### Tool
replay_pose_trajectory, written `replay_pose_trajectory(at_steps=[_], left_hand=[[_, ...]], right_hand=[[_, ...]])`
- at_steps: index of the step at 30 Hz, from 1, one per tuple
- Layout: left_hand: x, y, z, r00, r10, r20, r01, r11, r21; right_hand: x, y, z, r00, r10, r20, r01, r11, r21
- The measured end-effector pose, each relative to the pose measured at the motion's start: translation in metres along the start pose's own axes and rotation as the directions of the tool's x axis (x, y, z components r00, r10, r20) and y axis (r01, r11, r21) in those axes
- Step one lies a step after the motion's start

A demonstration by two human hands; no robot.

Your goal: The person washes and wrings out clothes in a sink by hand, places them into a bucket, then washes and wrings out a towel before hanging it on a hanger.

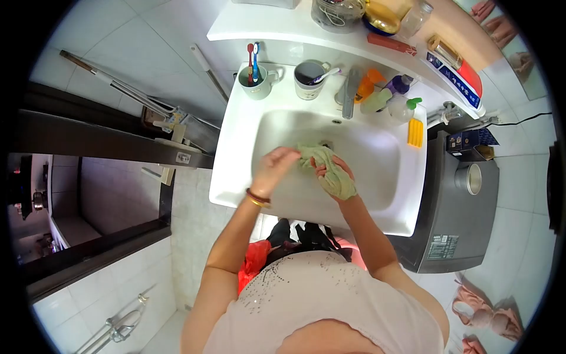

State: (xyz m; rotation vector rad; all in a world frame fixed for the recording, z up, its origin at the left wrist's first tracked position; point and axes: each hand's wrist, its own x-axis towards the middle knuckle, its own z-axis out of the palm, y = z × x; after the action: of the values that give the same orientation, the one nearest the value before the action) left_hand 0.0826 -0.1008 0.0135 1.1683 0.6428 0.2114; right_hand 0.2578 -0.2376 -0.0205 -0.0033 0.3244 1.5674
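A wrung-looking pale green cloth [325, 167] is bunched up over the white sink [377, 192]. My right hand [346, 167] is wrapped round it from the right, and part of the cloth drapes over the palm towards the wrist. At the cloth's left edge, my left hand [276, 167] has its fingers drawn together, with the fingertips meeting the fabric. Bracelets circle my left wrist. Behind the cloth, the sink's drain is partly hidden, below the faucet [350, 94].
Along the sink's back stand two mugs, a green one [254, 88] and a grey one [308, 88], with toothbrushes, plus several bottles [376, 101]. A yellow soap bar [415, 133] lies at right. A shelf [265, 26] overhangs the back; a grey washing machine [460, 218] adjoins the right.
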Motion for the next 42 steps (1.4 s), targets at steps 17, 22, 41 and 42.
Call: replay_pose_trajectory(at_steps=[17, 22, 41, 42], left_hand=[[0.058, 0.023, 0.075, 0.999, -0.032, 0.041, 0.051, 0.78, -0.624], [0.096, 0.0, 0.068, 0.983, 0.034, -0.182, -0.068, 0.98, -0.186], [0.073, 0.001, 0.054, 0.987, 0.01, 0.158, 0.083, 0.818, -0.569], [0.068, 0.007, 0.06, 0.985, 0.068, 0.158, 0.023, 0.856, -0.517]], right_hand=[[-0.042, 0.009, 0.071, 0.939, 0.2, -0.281, -0.34, 0.679, -0.65], [0.013, -0.023, 0.023, 0.988, -0.138, -0.071, -0.129, -0.471, -0.873], [-0.04, -0.054, -0.033, 0.782, 0.086, -0.618, -0.557, 0.543, -0.629], [-0.039, -0.054, -0.031, 0.75, 0.343, -0.565, -0.645, 0.564, -0.515]])
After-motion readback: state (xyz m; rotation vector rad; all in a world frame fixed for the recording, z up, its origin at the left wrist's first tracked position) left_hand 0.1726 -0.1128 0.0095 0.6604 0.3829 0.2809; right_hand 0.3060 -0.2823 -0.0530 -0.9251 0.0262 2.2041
